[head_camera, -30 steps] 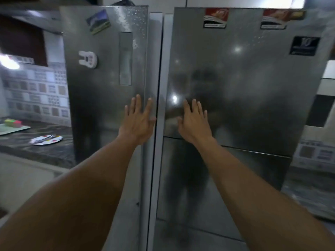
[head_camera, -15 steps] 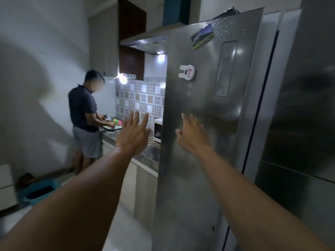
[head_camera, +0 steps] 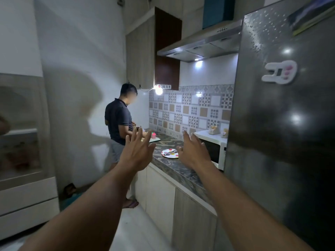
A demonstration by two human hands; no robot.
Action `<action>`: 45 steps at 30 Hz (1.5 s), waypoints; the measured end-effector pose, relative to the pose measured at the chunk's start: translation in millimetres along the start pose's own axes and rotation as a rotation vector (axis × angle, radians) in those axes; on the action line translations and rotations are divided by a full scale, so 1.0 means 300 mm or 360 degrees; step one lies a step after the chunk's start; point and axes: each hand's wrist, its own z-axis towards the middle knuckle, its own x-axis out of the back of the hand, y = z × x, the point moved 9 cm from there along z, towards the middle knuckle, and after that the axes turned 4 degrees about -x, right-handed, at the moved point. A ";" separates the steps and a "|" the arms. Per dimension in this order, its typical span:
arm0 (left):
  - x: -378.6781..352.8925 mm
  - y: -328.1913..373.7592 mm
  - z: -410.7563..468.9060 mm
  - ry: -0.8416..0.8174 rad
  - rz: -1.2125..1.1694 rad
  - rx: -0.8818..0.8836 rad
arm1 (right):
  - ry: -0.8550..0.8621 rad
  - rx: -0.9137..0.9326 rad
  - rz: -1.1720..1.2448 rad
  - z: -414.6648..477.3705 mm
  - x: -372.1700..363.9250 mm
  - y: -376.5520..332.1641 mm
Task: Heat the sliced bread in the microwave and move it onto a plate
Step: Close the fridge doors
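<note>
No legible text, number or brand found.

Picture magnet (head_camera: 311, 15) on the fridge door (head_camera: 281, 142), high and to the right of the right hand (head_camera: 192, 153): print too blurred to read.

White magnet (head_camera: 280, 71) on the same door, lower down: pink marks only, no letters made out.

Two bags (head_camera: 214, 130) on top of the microwave (head_camera: 208, 137), just beyond the right hand: labels too small to read.

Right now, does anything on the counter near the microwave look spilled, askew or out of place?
Nothing stands out. The plate lies flat on the counter, the microwave door looks shut, and two bags stand upright on top of it.
</note>
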 end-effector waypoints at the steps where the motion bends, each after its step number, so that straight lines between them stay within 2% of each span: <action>1: -0.034 -0.031 0.034 -0.0026 -0.0015 0.0001 | -0.0015 -0.0009 0.0002 0.045 -0.038 -0.009; 11: -0.361 -0.211 0.467 -0.0041 0.0007 -0.0024 | -0.0057 -0.0061 0.0009 0.591 -0.364 0.017; 22: -0.647 -0.256 1.100 -0.0008 -0.0107 -0.0107 | -0.0012 -0.0139 -0.0040 1.167 -0.504 0.181; 28: -0.882 -0.157 1.364 -0.0137 -0.0255 -0.0258 | 0.0020 -0.0297 -0.0103 1.374 -0.560 0.375; 35: -1.093 -0.026 1.703 -0.0098 -0.0434 -0.0540 | 0.0172 -0.0615 -0.0190 1.578 -0.624 0.650; 40: -1.221 0.119 1.912 -0.0124 -0.0525 -0.0769 | 0.0317 -0.0832 -0.0267 1.638 -0.608 0.833; 45: -1.391 0.347 1.978 -0.0232 -0.0684 -0.1024 | 0.0239 -0.1103 -0.0295 1.605 -0.652 1.027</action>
